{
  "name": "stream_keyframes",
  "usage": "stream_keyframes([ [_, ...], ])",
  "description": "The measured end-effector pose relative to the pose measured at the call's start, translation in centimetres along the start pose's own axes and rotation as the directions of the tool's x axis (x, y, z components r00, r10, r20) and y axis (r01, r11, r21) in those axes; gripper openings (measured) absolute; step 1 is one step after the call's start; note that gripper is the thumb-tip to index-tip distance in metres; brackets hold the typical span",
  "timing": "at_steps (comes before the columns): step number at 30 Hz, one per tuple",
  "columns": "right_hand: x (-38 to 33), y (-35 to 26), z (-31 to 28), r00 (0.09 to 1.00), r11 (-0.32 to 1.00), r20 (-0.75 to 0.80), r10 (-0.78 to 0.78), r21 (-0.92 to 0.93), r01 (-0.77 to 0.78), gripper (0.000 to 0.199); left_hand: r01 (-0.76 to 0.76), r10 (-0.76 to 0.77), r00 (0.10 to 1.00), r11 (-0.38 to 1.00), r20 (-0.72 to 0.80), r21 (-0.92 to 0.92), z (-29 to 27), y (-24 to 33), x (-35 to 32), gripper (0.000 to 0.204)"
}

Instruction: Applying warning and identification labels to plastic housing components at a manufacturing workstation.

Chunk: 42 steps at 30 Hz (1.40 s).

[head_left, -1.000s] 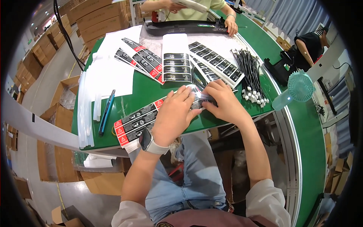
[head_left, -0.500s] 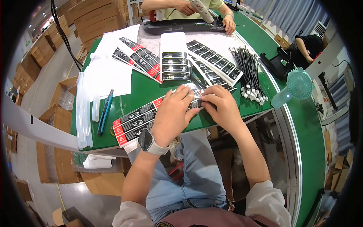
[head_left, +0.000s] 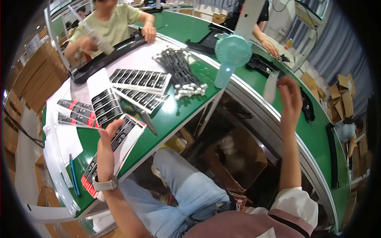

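Observation:
My left hand [head_left: 106, 152], with a pale-banded watch [head_left: 105, 184] on its wrist, is over a sheet of black-and-red labels [head_left: 125, 137] at the table's near edge. Its thumb and fingers are apart. Out to the right, my raised right hand [head_left: 291, 97] pinches a whitish translucent strip [head_left: 270, 88] above the green conveyor-like surface; the fingers are somewhat blurred. Beside the label sheet lies a pair of metal scissors or tweezers [head_left: 148, 122], its kind unclear. More black label sheets [head_left: 139, 79] and red-edged ones [head_left: 77, 113] lie farther back.
A bundle of black cables with white connectors [head_left: 190, 89] lies by a teal handheld fan [head_left: 232, 51]. A blue cutter [head_left: 74, 175] and clear tubes [head_left: 57, 174] are at left. Across the table a person handles a long black part [head_left: 107, 59]. A cardboard box [head_left: 238, 158] stands below.
My view has swung to the right. My right hand has left the label sheet and moved far right with a translucent strip. My left hand's thumb and fingers have lifted and spread.

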State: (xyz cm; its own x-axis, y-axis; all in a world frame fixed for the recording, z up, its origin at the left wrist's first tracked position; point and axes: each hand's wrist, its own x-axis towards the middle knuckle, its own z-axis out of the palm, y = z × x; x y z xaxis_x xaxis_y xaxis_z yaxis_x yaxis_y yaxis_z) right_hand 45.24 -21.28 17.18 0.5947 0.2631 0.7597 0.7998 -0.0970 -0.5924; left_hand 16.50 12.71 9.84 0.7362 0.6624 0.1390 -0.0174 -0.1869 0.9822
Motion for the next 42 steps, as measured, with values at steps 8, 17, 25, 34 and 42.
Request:
stream_keyframes([
  [8,4.9,24.6,-16.3,0.913,0.303,-0.170,0.370,-0.907,-0.292,0.097,-0.421,0.520,0.852,0.747,-0.057,0.515,1.7,2.7,-2.6,0.011],
  [17,1.1,24.8,-17.3,0.977,0.537,0.071,0.199,-0.842,-0.048,0.092,-0.473,0.492,0.869,0.798,0.050,0.372,7.3,3.9,-5.2,0.007],
  [25,-8.2,4.7,-24.1,0.990,0.858,-0.037,0.133,-0.496,-0.133,0.085,-0.046,0.092,0.908,0.992,0.409,-0.121,16.1,3.2,-3.6,0.034],
  [34,-16.1,-8.9,-22.1,0.727,0.767,0.598,-0.336,-0.275,0.580,0.018,0.736,-0.157,0.578,0.525,0.801,-0.428,17.7,2.2,-2.7,0.046],
  [42,-18.8,-5.7,-11.4,0.529,0.720,0.564,-0.634,0.179,0.671,0.041,0.479,-0.239,0.737,0.844,0.633,-0.240,4.8,-2.3,-8.0,0.034],
])
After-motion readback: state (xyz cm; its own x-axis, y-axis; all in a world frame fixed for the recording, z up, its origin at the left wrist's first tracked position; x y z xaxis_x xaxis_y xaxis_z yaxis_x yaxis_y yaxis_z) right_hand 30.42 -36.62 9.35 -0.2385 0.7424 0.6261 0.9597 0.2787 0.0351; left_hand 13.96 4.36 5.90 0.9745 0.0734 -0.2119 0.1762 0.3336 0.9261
